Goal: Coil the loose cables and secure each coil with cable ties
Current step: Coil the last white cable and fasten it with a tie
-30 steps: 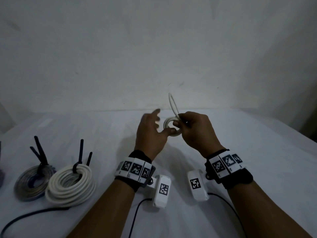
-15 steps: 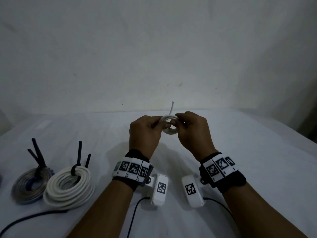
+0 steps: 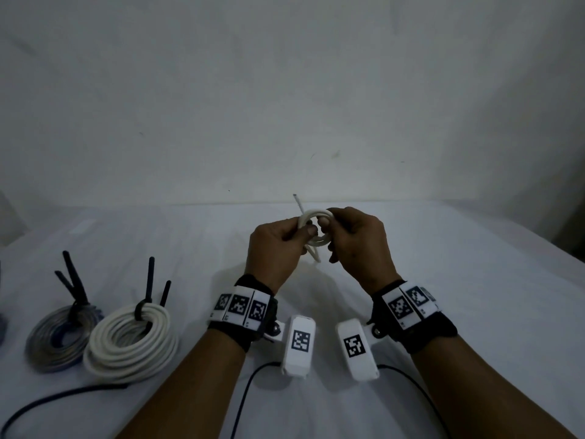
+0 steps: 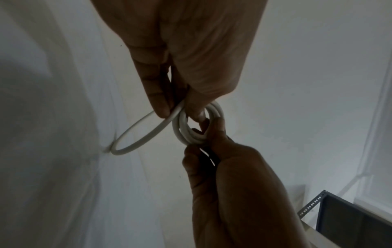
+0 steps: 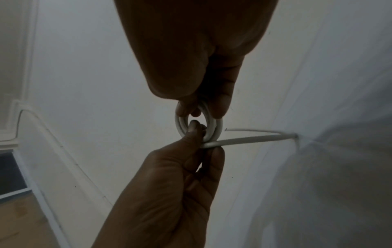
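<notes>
The small white coil (image 3: 316, 228) is held in the air above the cloth-covered table (image 3: 474, 280), between both hands, at about 12 o'clock from the wrists. It looks light, thin and springy: a few tight turns that would likely open out if either pinch slackens, and the smooth jacket may slide under fingertips. The best hold, I judge, is across all turns at once, at opposite sides of the ring, which is roughly how it is held now.

The left hand (image 3: 278, 248) pinches the turns at the ring's 9 o'clock side, thumb against fingers curled round the strands; the wrist view shows it also trapping a looser, wider loop (image 4: 144, 132) that bows away from the coil. The right hand (image 3: 357, 245) has its fingers curled round the 3 o'clock side, one fingertip poking through the centre. A free end (image 3: 298, 202) sticks up toward 11 o'clock, and a short tail (image 3: 313, 253) hangs at 6 o'clock.

Well apart at 8 o'clock lie a white coil (image 3: 133, 340) and a grey coil (image 3: 60, 337), each bound with black ties (image 3: 148, 286).

No spare tie is visible. The turn count is hard to read in the dim light, and how the loop joins the ring is hidden under the fingers.
</notes>
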